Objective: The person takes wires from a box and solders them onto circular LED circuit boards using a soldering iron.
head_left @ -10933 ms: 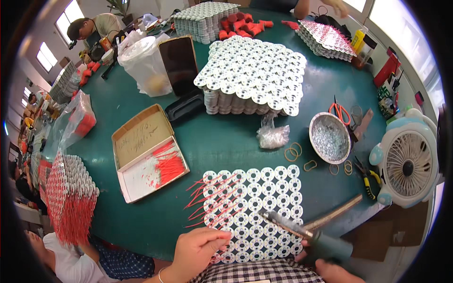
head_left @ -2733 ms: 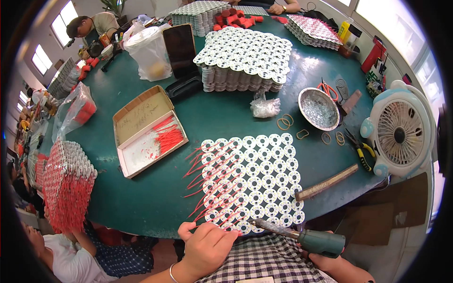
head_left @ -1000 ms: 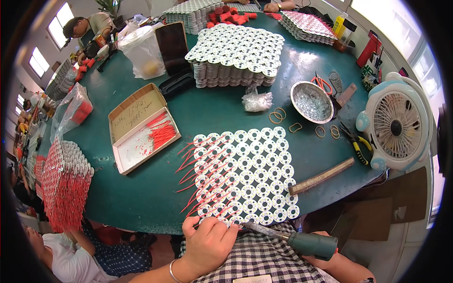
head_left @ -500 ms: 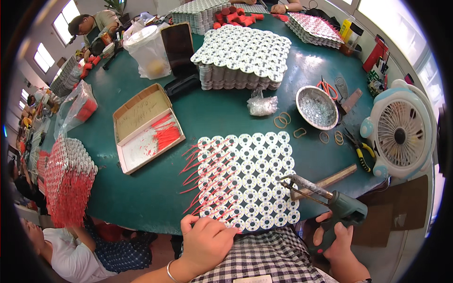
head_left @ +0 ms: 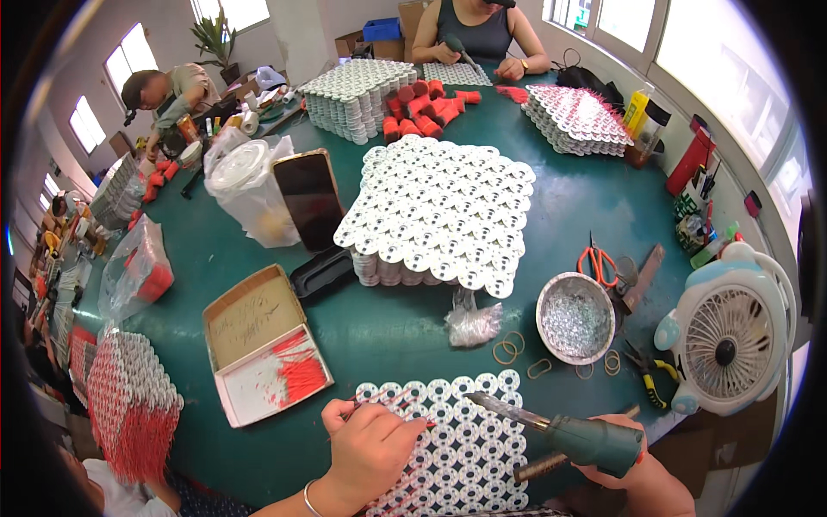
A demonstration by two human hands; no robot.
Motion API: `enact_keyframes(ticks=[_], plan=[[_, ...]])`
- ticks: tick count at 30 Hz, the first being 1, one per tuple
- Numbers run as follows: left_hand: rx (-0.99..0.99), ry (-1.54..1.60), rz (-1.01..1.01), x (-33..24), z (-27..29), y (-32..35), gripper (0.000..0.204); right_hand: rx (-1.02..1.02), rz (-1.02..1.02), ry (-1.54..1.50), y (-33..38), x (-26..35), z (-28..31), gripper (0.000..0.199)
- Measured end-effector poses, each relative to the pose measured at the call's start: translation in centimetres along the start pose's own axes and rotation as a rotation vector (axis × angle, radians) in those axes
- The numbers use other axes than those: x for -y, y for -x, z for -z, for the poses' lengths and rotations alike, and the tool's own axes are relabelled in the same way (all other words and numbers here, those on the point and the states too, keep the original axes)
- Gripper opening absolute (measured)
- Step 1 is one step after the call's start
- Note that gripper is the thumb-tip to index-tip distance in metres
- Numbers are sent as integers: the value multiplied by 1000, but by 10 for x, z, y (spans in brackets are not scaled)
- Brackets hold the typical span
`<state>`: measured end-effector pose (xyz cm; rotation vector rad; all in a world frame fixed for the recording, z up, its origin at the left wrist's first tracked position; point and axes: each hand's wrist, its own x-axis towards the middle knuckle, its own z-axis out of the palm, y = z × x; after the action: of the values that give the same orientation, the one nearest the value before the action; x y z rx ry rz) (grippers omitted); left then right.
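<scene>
A sheet of round white LED circuit boards [head_left: 469, 448] lies on the table before me, its left columns bearing thin red wires. My left hand [head_left: 375, 452] is over the sheet's upper left, fingers pinched, with a bit of red wire showing at the fingertips. My right hand [head_left: 642, 491] is wrapped round the handle of a green soldering gun [head_left: 594, 444]. The gun's metal tip points left, above the sheet's upper middle; whether it touches a board I cannot tell. A wooden strip [head_left: 543, 468] lies under the gun, across the sheet's right edge.
Beyond the sheet are a stack of board sheets [head_left: 439, 202], a carton of red wires [head_left: 233, 379], a phone [head_left: 308, 202], and a bowl [head_left: 575, 319] of silvery bits. Pliers [head_left: 652, 372], scissors [head_left: 596, 263] and a fan [head_left: 724, 349] stand right. A co-worker [head_left: 478, 39] sits opposite.
The view has tipped upward, so the table sits lower in it. My left hand has moved up the sheet from its near edge. The soldering gun has swung left, its tip nearer my left hand.
</scene>
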<state>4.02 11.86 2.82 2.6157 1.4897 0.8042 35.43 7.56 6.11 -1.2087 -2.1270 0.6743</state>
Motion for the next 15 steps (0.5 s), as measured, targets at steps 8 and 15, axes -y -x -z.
enact_keyframes(ticks=[8, 15], plan=[[20, 57, -81, 24, -32, -31, 16, -140, -771, -870, -14, -1, -25, 38], [46, 109, -90, 28, -40, -31, 15, 139, -465, -288, -10, -15, -37, 25]])
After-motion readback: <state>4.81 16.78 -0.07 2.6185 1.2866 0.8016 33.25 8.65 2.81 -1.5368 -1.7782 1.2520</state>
